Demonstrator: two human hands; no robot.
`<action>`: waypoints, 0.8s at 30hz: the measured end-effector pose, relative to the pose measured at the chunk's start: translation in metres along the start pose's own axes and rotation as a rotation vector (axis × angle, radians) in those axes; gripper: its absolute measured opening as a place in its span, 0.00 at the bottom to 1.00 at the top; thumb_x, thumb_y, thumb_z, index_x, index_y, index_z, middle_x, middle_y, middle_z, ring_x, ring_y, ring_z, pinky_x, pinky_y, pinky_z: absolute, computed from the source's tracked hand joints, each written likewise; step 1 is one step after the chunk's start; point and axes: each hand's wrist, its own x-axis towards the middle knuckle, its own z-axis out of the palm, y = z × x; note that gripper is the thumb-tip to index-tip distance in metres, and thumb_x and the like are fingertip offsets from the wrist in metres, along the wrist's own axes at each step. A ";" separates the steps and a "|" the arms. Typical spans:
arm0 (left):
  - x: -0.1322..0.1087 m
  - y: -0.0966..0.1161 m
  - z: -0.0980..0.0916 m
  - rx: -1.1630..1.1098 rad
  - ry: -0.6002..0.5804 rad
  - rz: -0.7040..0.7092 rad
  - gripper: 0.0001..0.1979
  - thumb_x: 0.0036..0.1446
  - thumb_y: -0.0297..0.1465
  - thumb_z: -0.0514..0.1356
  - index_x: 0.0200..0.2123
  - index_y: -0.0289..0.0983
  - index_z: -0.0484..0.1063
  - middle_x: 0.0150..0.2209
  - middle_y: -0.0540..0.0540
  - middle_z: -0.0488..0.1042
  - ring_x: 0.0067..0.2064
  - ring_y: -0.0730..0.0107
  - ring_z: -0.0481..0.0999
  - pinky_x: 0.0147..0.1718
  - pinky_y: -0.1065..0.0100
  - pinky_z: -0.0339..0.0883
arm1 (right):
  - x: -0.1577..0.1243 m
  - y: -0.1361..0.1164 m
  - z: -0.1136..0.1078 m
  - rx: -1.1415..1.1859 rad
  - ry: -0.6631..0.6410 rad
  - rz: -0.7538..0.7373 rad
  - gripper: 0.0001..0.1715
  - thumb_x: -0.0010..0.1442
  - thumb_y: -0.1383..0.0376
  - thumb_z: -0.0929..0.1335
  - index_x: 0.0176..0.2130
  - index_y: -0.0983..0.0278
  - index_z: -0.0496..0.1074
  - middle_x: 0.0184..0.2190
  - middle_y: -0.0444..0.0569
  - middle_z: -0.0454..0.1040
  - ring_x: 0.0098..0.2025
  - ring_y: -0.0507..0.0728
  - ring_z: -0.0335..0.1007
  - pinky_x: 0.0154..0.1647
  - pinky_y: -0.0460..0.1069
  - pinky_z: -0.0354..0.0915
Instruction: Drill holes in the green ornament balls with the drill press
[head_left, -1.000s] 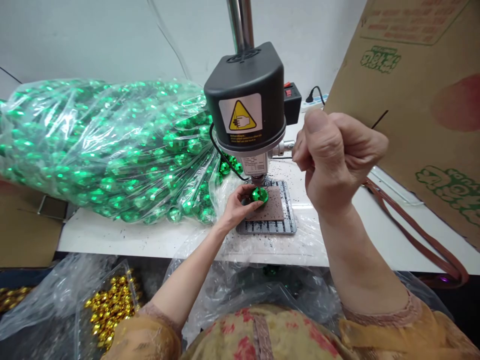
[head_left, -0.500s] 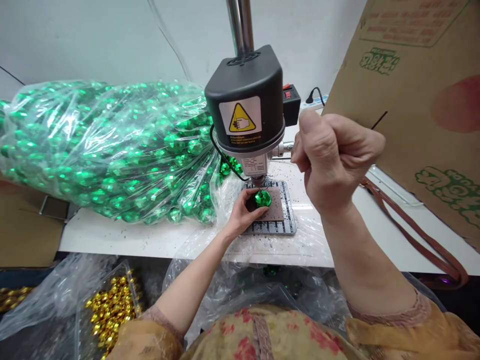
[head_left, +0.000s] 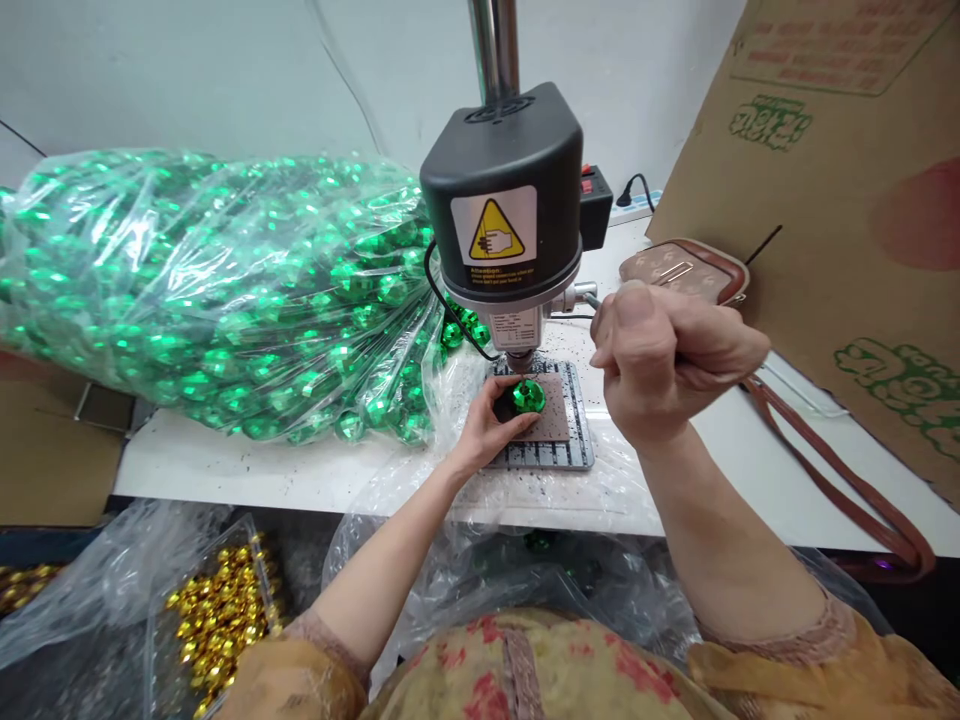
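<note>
My left hand [head_left: 491,418] pinches a shiny green faceted ball [head_left: 529,397] between thumb and fingers. The ball rests on a brownish square pad [head_left: 553,420] on the slotted metal base [head_left: 579,455] of a small drill press [head_left: 502,200]. Its chuck [head_left: 520,360] is just above the ball, and the top of the ball looks dark where they come close. My right hand [head_left: 671,355] is closed around the feed lever [head_left: 589,297] at the machine's right side; most of the lever is hidden in the fist. Dark shavings are scattered over the base.
A large clear bag of green balls [head_left: 225,300] lies left on the white table [head_left: 262,485]. Below stands a bin of gold balls [head_left: 225,610]. A patterned purse [head_left: 675,268] with a brown strap, a cardboard box [head_left: 847,180] and a power strip [head_left: 637,207] are right.
My right fist has moved down a little with the lever, uncovering the purse behind it. My left hand still holds the ball in place. The view has shifted slightly.
</note>
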 end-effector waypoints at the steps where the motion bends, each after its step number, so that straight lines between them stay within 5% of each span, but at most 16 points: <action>1: 0.000 0.000 0.000 -0.004 0.003 -0.001 0.28 0.51 0.41 0.75 0.52 0.39 0.71 0.50 0.41 0.78 0.53 0.57 0.77 0.55 0.58 0.69 | 0.000 0.001 0.000 0.006 0.001 -0.018 0.30 0.67 0.64 0.67 0.16 0.63 0.55 0.13 0.39 0.53 0.16 0.47 0.54 0.19 0.51 0.48; 17: -0.001 0.002 0.001 -0.007 0.009 0.009 0.28 0.51 0.42 0.75 0.51 0.39 0.72 0.50 0.41 0.78 0.53 0.57 0.77 0.54 0.58 0.69 | -0.013 0.020 -0.003 0.096 0.019 -0.226 0.27 0.52 0.77 0.69 0.17 0.62 0.50 0.16 0.36 0.48 0.17 0.46 0.45 0.17 0.48 0.48; 24: -0.002 0.000 0.002 -0.025 0.021 0.005 0.29 0.50 0.42 0.75 0.51 0.39 0.71 0.50 0.41 0.78 0.53 0.56 0.77 0.54 0.57 0.69 | -0.020 0.021 -0.009 0.102 -0.049 -0.267 0.27 0.56 0.75 0.67 0.16 0.63 0.50 0.13 0.37 0.49 0.13 0.45 0.46 0.16 0.48 0.48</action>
